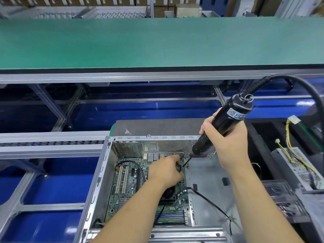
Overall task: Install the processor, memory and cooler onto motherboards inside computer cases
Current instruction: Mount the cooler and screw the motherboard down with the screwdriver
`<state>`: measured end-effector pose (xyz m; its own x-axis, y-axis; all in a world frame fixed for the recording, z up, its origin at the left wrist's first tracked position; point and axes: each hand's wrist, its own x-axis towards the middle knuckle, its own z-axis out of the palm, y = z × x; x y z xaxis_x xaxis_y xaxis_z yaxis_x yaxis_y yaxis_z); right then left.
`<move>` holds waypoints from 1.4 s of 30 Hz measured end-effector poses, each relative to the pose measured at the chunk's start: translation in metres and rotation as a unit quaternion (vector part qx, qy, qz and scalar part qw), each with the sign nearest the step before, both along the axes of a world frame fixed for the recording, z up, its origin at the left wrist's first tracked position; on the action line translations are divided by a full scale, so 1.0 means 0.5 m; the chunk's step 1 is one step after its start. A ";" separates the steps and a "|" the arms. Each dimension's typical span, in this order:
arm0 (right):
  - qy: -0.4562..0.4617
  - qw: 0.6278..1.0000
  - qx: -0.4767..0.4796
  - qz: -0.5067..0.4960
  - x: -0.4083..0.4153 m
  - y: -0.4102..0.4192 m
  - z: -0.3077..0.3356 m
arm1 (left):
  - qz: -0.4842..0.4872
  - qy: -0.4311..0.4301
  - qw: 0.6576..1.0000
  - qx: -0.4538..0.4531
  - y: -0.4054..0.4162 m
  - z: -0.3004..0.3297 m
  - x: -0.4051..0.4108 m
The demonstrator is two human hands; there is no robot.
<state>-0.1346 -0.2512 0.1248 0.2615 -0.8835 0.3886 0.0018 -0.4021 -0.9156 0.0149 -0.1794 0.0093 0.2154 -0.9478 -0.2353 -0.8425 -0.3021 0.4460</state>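
An open metal computer case (105, 172) lies flat in front of me with a green motherboard (128, 186) inside. My left hand (164, 171) reaches over the board and hides most of the black cooler (169, 192); its fingers curl around something small and dark at the cooler's far corner. My right hand (226, 139) grips a black electric screwdriver (222, 123), tilted, its bit tip meeting the spot by my left fingertips. Memory sticks (173, 216) sit in slots at the board's near edge. The processor is hidden.
A thick black cord (298, 83) arcs from the screwdriver's top to the right. A power supply (296, 165) with yellow wires lies right of the case. A thin black cable (210, 202) crosses the case floor. A green conveyor belt (157, 42) runs behind, roller rails (52, 142) at left.
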 end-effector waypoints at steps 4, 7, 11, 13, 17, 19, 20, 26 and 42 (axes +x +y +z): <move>0.001 1.000 0.002 0.000 0.001 0.001 0.000 | 0.001 -0.001 1.000 -0.001 0.000 0.001 -0.001; 0.001 1.000 0.001 0.002 0.003 0.002 0.000 | 0.002 -0.001 1.000 -0.002 0.000 0.000 -0.001; 0.008 1.000 -0.003 0.008 0.005 0.003 0.002 | 0.006 0.000 1.000 -0.002 0.001 -0.002 -0.001; 0.005 1.000 -0.002 0.010 0.007 0.003 0.002 | 0.008 0.001 1.000 -0.004 0.001 -0.002 -0.001; 0.007 1.000 0.001 0.011 0.007 0.003 0.003 | 0.008 0.003 1.000 -0.005 0.002 -0.002 -0.001; 0.008 1.000 0.001 0.012 0.008 0.005 0.004 | 0.010 0.004 1.000 -0.006 0.002 -0.003 -0.001; 0.009 1.000 0.001 0.012 0.008 0.006 0.005 | 0.011 0.005 1.000 -0.006 0.003 -0.003 -0.001; 0.010 1.000 0.005 0.006 0.006 0.008 0.002 | 0.008 0.004 1.000 -0.006 0.003 -0.002 -0.001; 0.042 0.997 0.041 0.051 0.017 0.017 0.010 | 0.009 0.004 1.000 0.002 0.002 -0.001 0.001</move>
